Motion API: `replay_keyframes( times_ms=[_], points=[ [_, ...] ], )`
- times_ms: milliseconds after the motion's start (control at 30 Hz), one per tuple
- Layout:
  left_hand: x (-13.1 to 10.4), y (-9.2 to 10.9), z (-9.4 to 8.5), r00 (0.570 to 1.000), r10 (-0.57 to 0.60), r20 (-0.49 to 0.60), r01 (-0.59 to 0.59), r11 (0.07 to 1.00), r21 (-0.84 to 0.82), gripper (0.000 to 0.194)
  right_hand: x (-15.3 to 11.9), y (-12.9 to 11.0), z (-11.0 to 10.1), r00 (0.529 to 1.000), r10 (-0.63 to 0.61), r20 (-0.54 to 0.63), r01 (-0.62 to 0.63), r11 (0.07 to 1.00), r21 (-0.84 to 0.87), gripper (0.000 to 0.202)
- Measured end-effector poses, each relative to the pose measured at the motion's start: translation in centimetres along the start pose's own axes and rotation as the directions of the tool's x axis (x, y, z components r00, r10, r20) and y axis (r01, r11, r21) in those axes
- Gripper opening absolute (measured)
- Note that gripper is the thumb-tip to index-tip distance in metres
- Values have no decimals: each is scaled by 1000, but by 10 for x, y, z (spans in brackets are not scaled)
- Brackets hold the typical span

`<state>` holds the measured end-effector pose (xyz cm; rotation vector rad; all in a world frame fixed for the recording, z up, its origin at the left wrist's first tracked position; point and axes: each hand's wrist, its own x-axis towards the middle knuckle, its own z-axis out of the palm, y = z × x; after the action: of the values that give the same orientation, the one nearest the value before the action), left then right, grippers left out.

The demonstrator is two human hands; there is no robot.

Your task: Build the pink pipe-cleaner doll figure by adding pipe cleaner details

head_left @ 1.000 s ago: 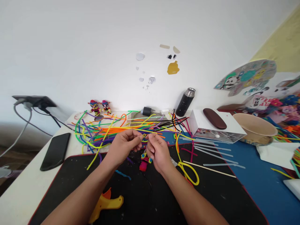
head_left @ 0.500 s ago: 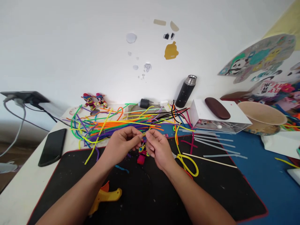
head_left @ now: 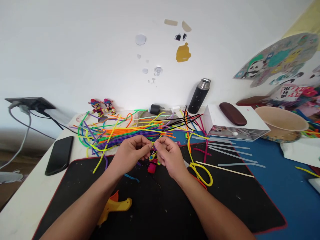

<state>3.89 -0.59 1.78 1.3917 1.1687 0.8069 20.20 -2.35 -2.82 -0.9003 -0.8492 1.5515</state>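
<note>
My left hand (head_left: 133, 154) and my right hand (head_left: 171, 156) meet near the middle of the view, thumbs and forefingers pinched close together. A thin yellow-green piece (head_left: 153, 143) shows between the fingertips of both hands. Just below hangs or lies a small figure (head_left: 152, 166) with a magenta lower part and yellow and blue bits; my fingers partly cover it, and whether it joins the yellow-green piece cannot be made out.
Behind the hands lies a pile of coloured pipe cleaners (head_left: 112, 133). A yellow glue gun (head_left: 117, 205) rests on the black mat (head_left: 155, 206). Scissors (head_left: 205, 175), a wooden stick (head_left: 225, 169), a phone (head_left: 59, 155), a flask (head_left: 199, 96) and a white box (head_left: 212, 120) surround them.
The view has shifted slightly, so the surroundings sit a little further right. My fingertips have come slightly closer together, still pinched around the yellow-green piece.
</note>
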Motion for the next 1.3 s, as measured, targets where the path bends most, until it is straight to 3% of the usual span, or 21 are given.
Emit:
replay_keyframes(
  times_ms=[567, 1033, 1300],
  points=[
    [1, -2, 6, 998, -14, -54, 10, 997, -81, 40, -1, 2, 1, 1000, 11, -11, -11, 998, 58, 39],
    [0, 9, -12, 997, -18, 71, 14, 998, 69, 50, -1, -3, -1, 1000, 18, 11, -19, 998, 66, 35],
    [2, 10, -16, 997, 35, 65, -41, 995, 93, 50, -3, -5, -1, 997, 49, 64, -48, 999, -4, 34]
  ],
)
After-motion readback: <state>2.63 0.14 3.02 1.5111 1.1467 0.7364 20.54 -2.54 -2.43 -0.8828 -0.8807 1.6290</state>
